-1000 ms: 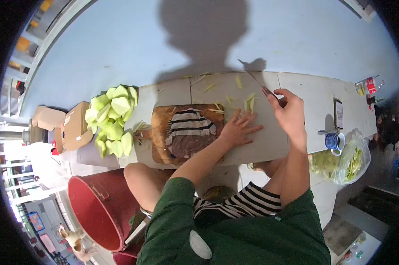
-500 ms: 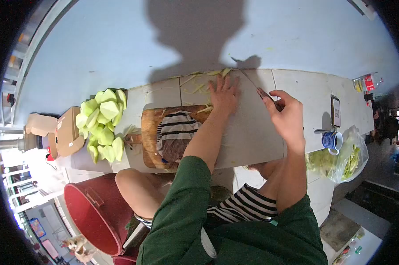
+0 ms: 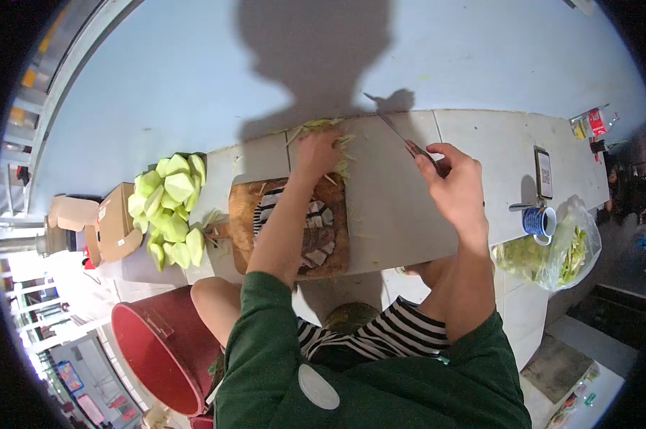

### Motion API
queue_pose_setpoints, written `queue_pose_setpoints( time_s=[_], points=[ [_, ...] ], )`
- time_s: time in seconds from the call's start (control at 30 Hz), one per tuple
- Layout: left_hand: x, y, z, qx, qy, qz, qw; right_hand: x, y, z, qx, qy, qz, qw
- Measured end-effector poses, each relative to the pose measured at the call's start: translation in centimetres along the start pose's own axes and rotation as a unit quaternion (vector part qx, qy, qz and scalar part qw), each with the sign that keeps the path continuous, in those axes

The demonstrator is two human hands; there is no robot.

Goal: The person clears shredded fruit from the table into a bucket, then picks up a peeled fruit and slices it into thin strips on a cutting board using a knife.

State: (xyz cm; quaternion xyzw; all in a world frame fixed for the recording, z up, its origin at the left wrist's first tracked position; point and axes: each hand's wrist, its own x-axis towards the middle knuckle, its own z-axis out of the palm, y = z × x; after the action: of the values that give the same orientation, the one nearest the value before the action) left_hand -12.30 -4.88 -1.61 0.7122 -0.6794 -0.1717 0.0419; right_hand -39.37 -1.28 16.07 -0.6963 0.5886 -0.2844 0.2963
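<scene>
My right hand [image 3: 457, 182] grips a knife [image 3: 402, 137] by its dark handle, with the blade pointing up and left above the table. My left hand [image 3: 319, 151] is over pale green vegetable shreds [image 3: 345, 157] beside the wall, and its fingers are hidden and blurred. More shreds lie just beyond it. Under my left forearm is a wooden cutting board [image 3: 241, 247] with a black-and-white striped, cloth-like thing [image 3: 269, 204] on it, partly covered by the arm.
Pale green vegetable pieces [image 3: 169, 207] are heaped at left beside a cardboard box [image 3: 115, 222]. On the right are a phone [image 3: 544, 174], a blue mug [image 3: 534, 222], a plastic bag of greens [image 3: 572, 250] and a bottle [image 3: 593, 123]. A red bin [image 3: 158, 350] stands below the table.
My left hand has moved left from lying spread on the table, and the shreds are now bunched around it. The right hand and knife have shifted slightly left.
</scene>
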Motion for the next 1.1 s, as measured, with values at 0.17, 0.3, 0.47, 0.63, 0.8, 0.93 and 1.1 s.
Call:
queue_pose_setpoints(
  time_s=[0.17, 0.3, 0.47, 0.63, 0.8, 0.93, 1.1],
  points=[
    [-1.7, -2.3, -2.8, -0.107, 0.186, -0.072, 0.974, -0.2, -0.6, 0.1, -0.02, -0.021, 0.006, 1.0],
    [0.8, -3.8, 2.6, -0.045, 0.189, -0.056, 0.979, -0.2, -0.5, 0.8, -0.02, -0.013, -0.007, 1.0],
    [-0.8, 0.7, -1.4, -0.056, 0.026, -0.096, 0.993, -0.2, -0.2, 1.3, -0.019, -0.012, -0.01, 1.0],
    [-1.2, 1.0, -1.2, -0.036, -0.058, -0.092, 0.993, 0.0, -0.3, 0.8, -0.047, -0.018, -0.011, 0.999],
    [-0.4, 2.2, -2.3, 0.001, -0.109, -0.088, 0.99, -0.1, -0.3, 1.1, -0.021, -0.013, -0.015, 1.0],
    [1.6, 2.2, -0.5, 0.02, -0.098, -0.097, 0.99, -0.2, -0.3, 1.0, -0.02, -0.021, -0.019, 0.999],
    [2.7, 1.4, 4.0, 0.101, 0.021, 0.007, 0.995, -0.1, -0.3, 1.0, -0.013, -0.015, -0.011, 1.0]
  ],
)
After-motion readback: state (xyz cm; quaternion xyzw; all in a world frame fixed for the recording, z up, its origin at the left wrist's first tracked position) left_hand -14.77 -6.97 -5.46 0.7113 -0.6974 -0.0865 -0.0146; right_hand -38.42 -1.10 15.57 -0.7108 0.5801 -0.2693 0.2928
